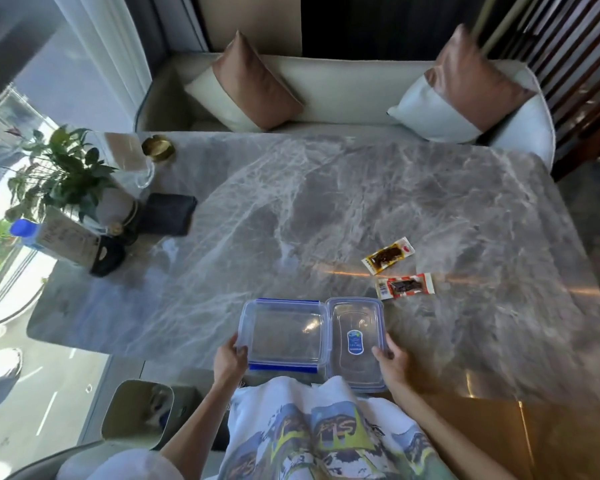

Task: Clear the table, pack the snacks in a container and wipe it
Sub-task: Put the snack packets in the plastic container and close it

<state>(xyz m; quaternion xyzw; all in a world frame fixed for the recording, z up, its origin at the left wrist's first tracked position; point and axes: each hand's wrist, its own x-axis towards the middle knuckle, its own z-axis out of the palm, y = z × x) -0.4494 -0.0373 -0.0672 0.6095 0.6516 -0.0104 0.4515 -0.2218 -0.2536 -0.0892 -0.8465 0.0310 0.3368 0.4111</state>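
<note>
- A clear plastic container (284, 332) with blue clip latches sits open at the near edge of the grey marble table (326, 209), right in front of the person.
- Its clear lid (357, 344), bearing a small blue oval sticker, lies flat just to the right of the container, the two edges touching or nearly so.
- The left hand (230, 360) grips the container's near-left corner, thumb on the rim and fingers wrapped down the outer wall.
- The right hand (392, 362) closes on the lid's right edge, thumb laid over the top surface and fingers tucked under or alongside.
- Two snack packets lie on the table beyond and to the right of the lid: a yellow-trimmed snack packet (388, 255) farther out, and a red-and-white snack packet (405, 286) nearer, just past the lid's far-right corner. Neither touches the other.
- Nothing is visible inside the container.
- At the table's far-left end stand a potted plant (54, 168), a blue-capped bottle (25, 228), a dark folded cloth (168, 214) and a brass ashtray (158, 148).
- A cream sofa (343, 95) with two cushions lines the far side.
</note>
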